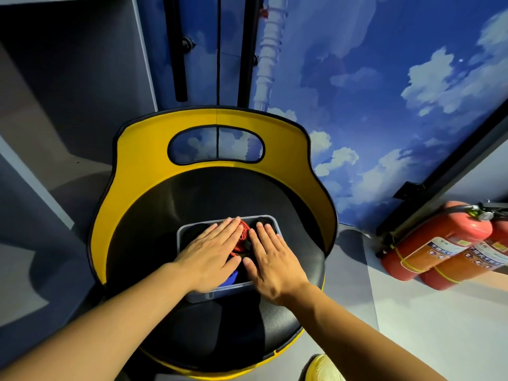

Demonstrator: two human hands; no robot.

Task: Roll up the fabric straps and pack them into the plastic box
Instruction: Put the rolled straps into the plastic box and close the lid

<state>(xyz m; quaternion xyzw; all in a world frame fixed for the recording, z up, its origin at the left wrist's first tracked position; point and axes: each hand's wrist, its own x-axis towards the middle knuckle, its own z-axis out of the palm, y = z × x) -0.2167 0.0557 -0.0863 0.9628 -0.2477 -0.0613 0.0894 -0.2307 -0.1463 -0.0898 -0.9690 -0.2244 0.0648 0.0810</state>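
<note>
In the lower middle of the frame the left hand (210,253) is lying flat, fingers straight and together, pressing down on the straps inside the box (183,231). It is holding nothing. Beside it, in the centre of the box, a red strap (242,237) is showing between the two hands, a blue strap (232,279) is peeking out near the lower rim, and a black roll (262,222) is sitting at the upper right corner. The right hand (270,261) is also resting flat and spread over the straps.

The box is standing on the black seat (154,229) of a yellow chair (143,160). I judge this as the last step: the packing seems done, and next the hands only need lifting carefully so the rolls are not springing open.

At the right of the frame, two fire extinguishers (439,243) are carrying labels, but the writing is too small to read.
</note>
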